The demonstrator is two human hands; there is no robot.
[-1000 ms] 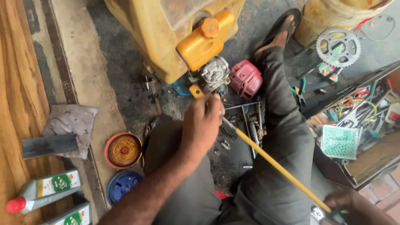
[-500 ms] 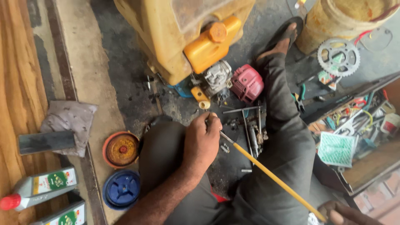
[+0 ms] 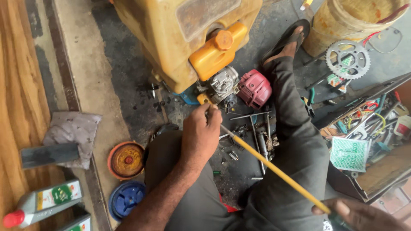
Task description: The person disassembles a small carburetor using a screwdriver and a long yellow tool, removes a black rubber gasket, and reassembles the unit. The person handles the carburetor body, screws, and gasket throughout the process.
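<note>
Left hand (image 3: 200,133) gripping yellow rod (image 3: 274,170) tip, now nudging closer to small engine (image 3: 222,83) at 12 o'clock; right hand (image 3: 364,214) clenching rod's rear end.

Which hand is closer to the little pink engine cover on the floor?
The left hand. It sits just below and to the left of the pink plastic engine cover, fingers pinching the front end of a long yellow rod. The right hand is far away, at the bottom right corner, holding the rod's other end.
</note>
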